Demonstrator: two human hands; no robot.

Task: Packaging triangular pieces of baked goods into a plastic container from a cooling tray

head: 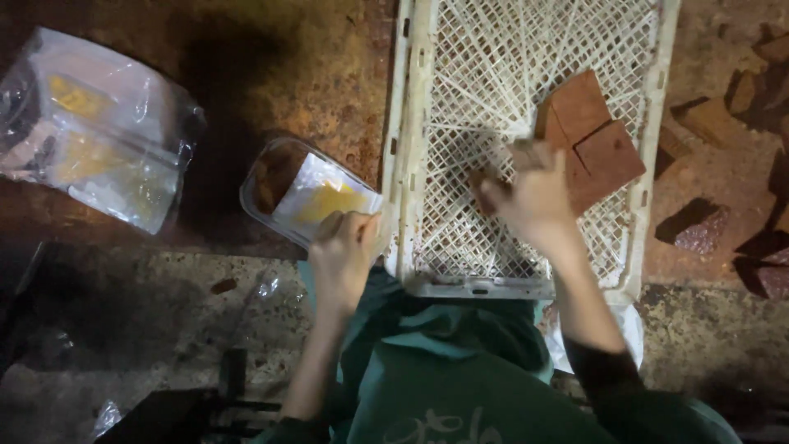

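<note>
The right hand [534, 193] pinches a small brown block [485, 185] in the white crate [411, 164]; it looks light, firm, crumbly, best held by its flat sides. The left hand [345, 247] pinches a thin, slippery clear pouch [308, 193].

A white lattice-patterned crate [526, 148] holds reddish-brown blocks [592, 131]; the clear bag [308, 193] shows perhaps a yellow label.

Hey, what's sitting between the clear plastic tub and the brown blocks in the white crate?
In the head view, the white crate's left wall and bare mesh separate the clear plastic tub from the brown blocks; the right hand reaches in there.
</note>
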